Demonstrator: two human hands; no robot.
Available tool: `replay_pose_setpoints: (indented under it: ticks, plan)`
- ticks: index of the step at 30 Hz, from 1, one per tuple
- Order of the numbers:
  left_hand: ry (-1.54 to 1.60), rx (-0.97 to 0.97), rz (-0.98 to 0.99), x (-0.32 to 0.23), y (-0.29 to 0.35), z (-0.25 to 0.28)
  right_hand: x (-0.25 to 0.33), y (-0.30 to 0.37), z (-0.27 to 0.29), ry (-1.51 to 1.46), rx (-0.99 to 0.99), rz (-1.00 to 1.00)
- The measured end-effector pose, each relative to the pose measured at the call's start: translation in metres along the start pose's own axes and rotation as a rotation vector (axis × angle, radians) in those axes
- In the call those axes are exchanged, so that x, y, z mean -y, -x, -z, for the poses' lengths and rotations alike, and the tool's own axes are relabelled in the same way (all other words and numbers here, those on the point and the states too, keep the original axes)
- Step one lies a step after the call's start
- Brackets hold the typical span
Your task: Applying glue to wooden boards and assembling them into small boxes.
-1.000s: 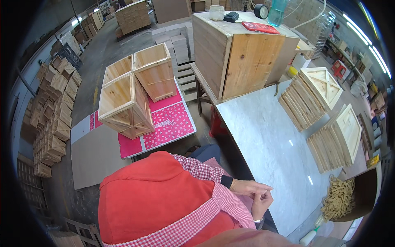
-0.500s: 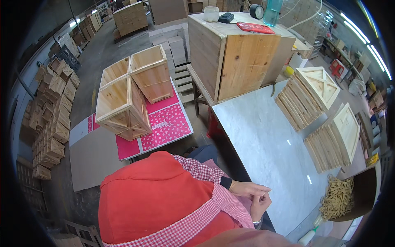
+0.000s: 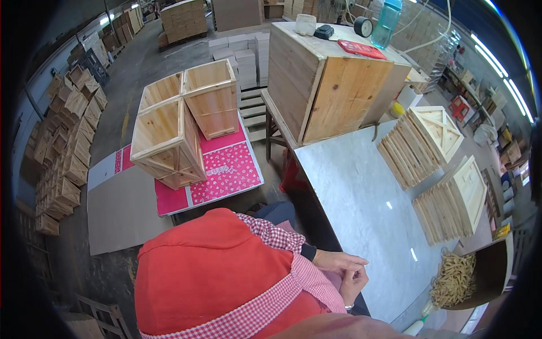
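Observation:
Over the near edge of the pale, marble-like tabletop (image 3: 350,186), my two hands meet at the fingers. My left hand (image 3: 339,261), coming out of a dark cuff and checked sleeve, lies across the top with its fingers pressed together. Below it, my right hand (image 3: 353,283) has its fingers bent up against the left fingertips; a band circles its wrist. Both look closed, and whatever may be between the fingers is hidden. Two stacks of wooden panels, a farther one (image 3: 409,152) and a nearer one (image 3: 449,209), stand along the table's right side.
A cardboard box (image 3: 491,271) of tan strips lies at the near right, beside a white-and-green bottle (image 3: 415,326). A large wooden box (image 3: 344,99) carries a red phone-like item (image 3: 362,49) and a blue bottle (image 3: 387,25). Open wooden crates (image 3: 169,141) stand on pink-printed board (image 3: 228,172) at left.
My view has shifted slightly, so the table, panel stacks and crates sit a little differently in the picture. My hands stay together in nearly the same pose.

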State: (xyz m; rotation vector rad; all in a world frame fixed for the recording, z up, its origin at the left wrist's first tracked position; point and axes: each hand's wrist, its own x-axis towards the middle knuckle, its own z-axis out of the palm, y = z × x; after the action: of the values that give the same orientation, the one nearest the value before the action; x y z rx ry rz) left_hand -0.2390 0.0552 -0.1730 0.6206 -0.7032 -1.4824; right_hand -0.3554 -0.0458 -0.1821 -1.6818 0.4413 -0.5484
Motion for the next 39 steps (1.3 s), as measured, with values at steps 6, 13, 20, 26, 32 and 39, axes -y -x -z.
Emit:
replay_pose_setpoints:
  ticks: [6, 13, 20, 26, 32, 39]
  plan:
    - [0.062, 0.016, -0.046, 0.007, 0.002, 0.002, 0.010, 0.000, 0.001, -0.053, 0.064, -0.028]
    - [0.102, 0.019, -0.021, 0.003, 0.007, -0.001, 0.012, 0.001, 0.007, -0.011, 0.134, -0.047]
    - [0.047, 0.054, -0.083, 0.009, 0.010, 0.000, 0.013, 0.006, 0.004, 0.084, 0.136, 0.028]
    - [-0.052, 0.010, -0.083, 0.004, 0.013, -0.001, -0.010, 0.002, -0.011, 0.182, -0.018, 0.207]
    - [-0.706, -0.185, -0.265, 0.006, 0.016, -0.001, -0.007, -0.004, -0.031, 0.435, -0.415, 0.359]
    - [-0.982, -0.266, -0.265, 0.010, 0.020, -0.001, 0.014, -0.001, -0.041, 0.233, -0.197, 0.127]
